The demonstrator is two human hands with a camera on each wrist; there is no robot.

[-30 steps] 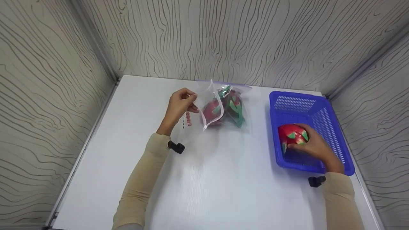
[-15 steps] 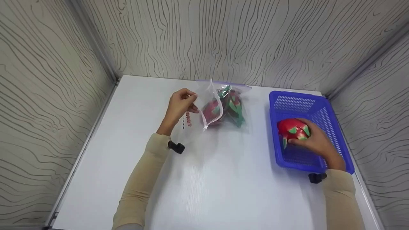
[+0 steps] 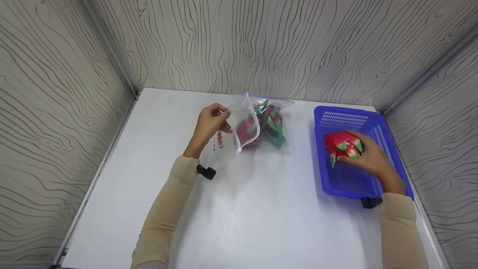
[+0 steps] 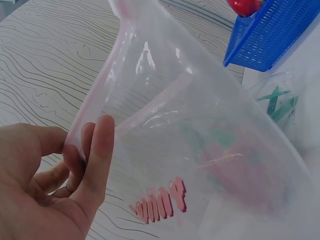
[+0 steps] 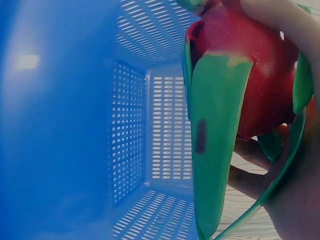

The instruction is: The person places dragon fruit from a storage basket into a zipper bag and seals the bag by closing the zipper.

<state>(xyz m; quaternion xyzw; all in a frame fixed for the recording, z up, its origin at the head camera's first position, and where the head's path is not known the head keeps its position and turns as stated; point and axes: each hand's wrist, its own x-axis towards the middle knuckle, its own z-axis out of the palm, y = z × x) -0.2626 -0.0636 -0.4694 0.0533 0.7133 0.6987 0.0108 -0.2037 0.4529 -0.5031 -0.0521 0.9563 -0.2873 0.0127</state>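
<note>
My left hand (image 3: 210, 123) pinches the rim of a clear zip bag (image 4: 155, 65), whose mouth gapes to the right in the head view. Inside that bag a red and green dragon fruit (image 4: 240, 170) shows through the film. My right hand (image 3: 369, 157) grips another dragon fruit (image 3: 341, 144), its fingers and thumb wrapped about the red body. This fruit hangs over the blue basket (image 3: 322, 175), level with the rim in the right wrist view, where a long green leaf (image 5: 215, 135) points down. No other fruit shows in the basket.
Behind the open bag lies a second zip bag (image 3: 287, 134) holding a green-leaved dragon fruit (image 3: 275, 125). The white table (image 3: 261, 216) is enclosed by wood-grain panels (image 3: 239, 48) at the back and both sides. The basket stands near the right panel.
My right hand has lifted the dragon fruit up from inside the basket, and it now sits farther back in the head view. My left hand has stayed still on the bag's rim.
</note>
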